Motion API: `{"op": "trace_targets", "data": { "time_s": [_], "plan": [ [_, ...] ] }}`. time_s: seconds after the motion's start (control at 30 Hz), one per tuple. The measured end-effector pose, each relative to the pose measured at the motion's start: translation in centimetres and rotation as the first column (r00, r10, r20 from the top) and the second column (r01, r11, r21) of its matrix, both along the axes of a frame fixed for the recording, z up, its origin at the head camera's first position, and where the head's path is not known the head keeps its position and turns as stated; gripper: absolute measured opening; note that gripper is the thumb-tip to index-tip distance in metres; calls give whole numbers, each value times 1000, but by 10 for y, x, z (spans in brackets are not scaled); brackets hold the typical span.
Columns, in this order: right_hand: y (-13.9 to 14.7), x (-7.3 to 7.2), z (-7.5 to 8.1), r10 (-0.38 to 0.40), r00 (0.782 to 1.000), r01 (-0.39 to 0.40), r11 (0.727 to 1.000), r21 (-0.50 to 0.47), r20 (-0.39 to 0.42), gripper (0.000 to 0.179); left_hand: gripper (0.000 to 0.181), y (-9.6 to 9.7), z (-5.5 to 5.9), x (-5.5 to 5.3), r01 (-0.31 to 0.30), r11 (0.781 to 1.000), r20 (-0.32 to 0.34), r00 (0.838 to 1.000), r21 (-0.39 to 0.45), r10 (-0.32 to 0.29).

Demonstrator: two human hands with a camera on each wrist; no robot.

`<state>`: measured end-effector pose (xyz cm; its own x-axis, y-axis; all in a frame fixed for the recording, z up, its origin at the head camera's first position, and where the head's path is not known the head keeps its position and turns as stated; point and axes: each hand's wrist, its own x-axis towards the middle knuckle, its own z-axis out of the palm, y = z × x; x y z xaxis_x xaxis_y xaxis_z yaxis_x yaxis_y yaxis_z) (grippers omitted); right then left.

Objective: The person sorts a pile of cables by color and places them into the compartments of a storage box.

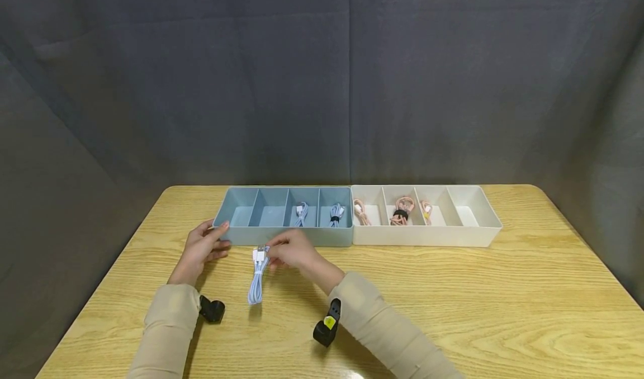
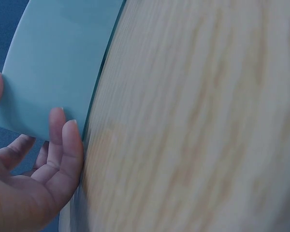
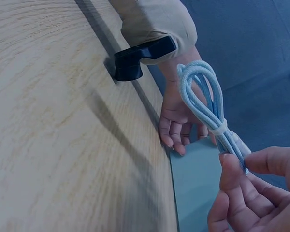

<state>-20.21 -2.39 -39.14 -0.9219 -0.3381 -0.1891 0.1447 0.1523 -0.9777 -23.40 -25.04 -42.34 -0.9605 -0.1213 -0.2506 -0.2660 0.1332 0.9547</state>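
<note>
In the head view my right hand (image 1: 293,249) pinches a bundled light-blue USB cable (image 1: 256,284) near its white plugs. The loop hangs down over the table, in front of a blue divided storage box (image 1: 287,236). A small white tie (image 3: 218,127) wraps the bundle, as the right wrist view shows. My left hand (image 1: 200,250) grips the front left corner of the blue box, thumb at the rim and fingers against the outer wall (image 2: 53,72). Two blue cable bundles, one (image 1: 301,214) beside the other (image 1: 336,215), lie in the box's two right compartments.
A white divided box (image 1: 427,236) stands against the blue box's right end. Pink cable bundles, such as the black-strapped one (image 1: 402,210), lie in its three left compartments. Both boxes stand toward the back of the wooden table (image 1: 453,312), before a dark curtain (image 1: 453,88).
</note>
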Motion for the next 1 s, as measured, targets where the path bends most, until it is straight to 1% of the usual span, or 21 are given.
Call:
{"op": "trace_targets", "data": {
  "time_s": [0.07,0.2,0.23,0.3,0.37,0.5,0.53,0.63,0.73,0.77,0.87,1.0],
  "plan": [
    [2,-1,2,-10,1000,9,1000,-7,-10,18,74,1,1,0,-6,1000,1,1000,-6,6],
    [5,-4,8,-32,999,31,999,-22,-20,19,72,2,2,1,5,1000,-9,1000,-26,-6],
    [6,-4,10,-39,999,38,999,-21,-21,19,71,2,2,1,-3,1000,-10,1000,-16,3],
    [7,-5,14,-52,998,52,998,-18,-19,19,73,1,2,1,-4,1000,-16,1000,-7,4],
    [9,-6,18,-69,997,68,997,-18,-22,19,75,0,2,2,13,1000,-26,1000,-7,-13],
    [11,-9,24,-99,994,98,994,-45,-35,18,77,0,2,2,3,1000,-16,1000,8,-3],
    [11,-10,26,-107,994,104,993,-57,-37,18,78,0,3,3,15,1000,-17,1000,-6,-15],
    [14,-13,31,-126,990,123,991,-50,-63,18,74,0,4,2,10,1000,-8,1000,-13,-10],
    [16,-20,34,-154,985,151,988,-41,-82,18,72,0,5,3,32,999,-7,999,-30,-32],
    [17,-22,34,-167,982,164,986,-37,-88,19,71,0,6,3,29,999,-1,1000,-30,-29],
    [19,-29,35,-208,975,204,977,-58,-80,20,71,0,7,4,28,999,7,1000,-27,-28],
    [23,-34,36,-240,970,236,968,-84,-41,22,72,-1,7,4,32,999,7,999,-26,-32]
  ]
}}
